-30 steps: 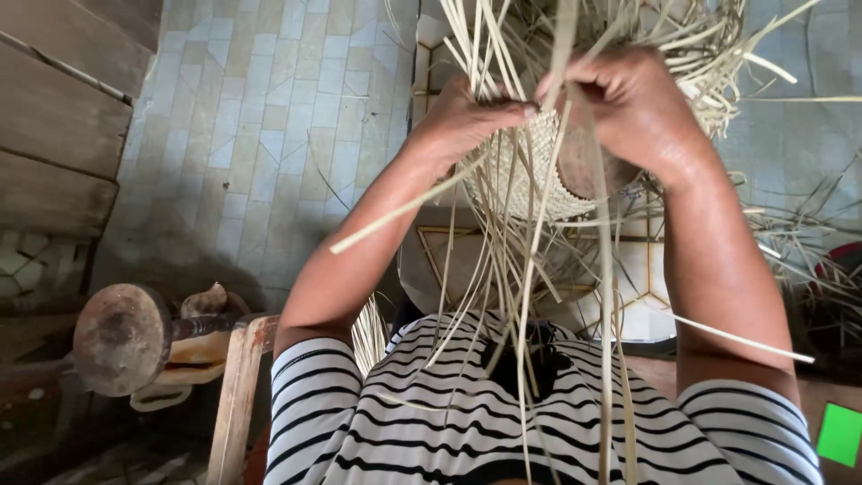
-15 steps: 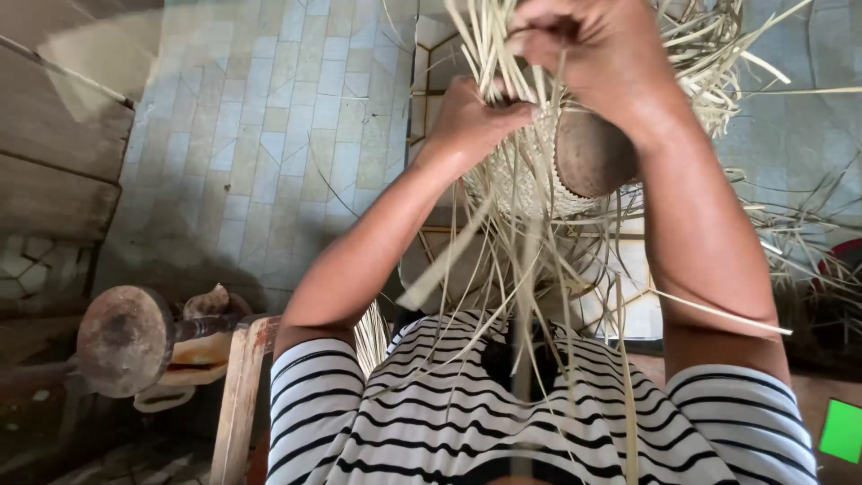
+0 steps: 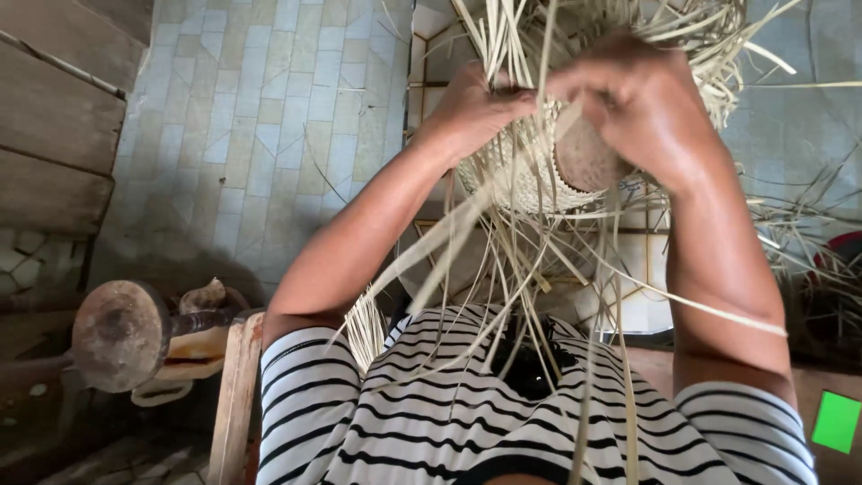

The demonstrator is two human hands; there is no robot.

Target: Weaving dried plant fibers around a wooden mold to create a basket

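My left hand (image 3: 471, 112) pinches a few pale straw strips (image 3: 503, 260) against the half-woven basket (image 3: 521, 180), while my right hand (image 3: 628, 103) closes its grip on more strips above the round wooden mould (image 3: 584, 157), over the tiled floor (image 3: 260, 135).

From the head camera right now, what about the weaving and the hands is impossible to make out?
- Fingertips of the left hand: buried in the pale strips.
- Right hand: motion-blurred, so its grip on any strip is unclear.
- Woven piece: upper part covered by both hands, and loose ends run past the top edge.
- Round brown form: mostly behind the right hand.
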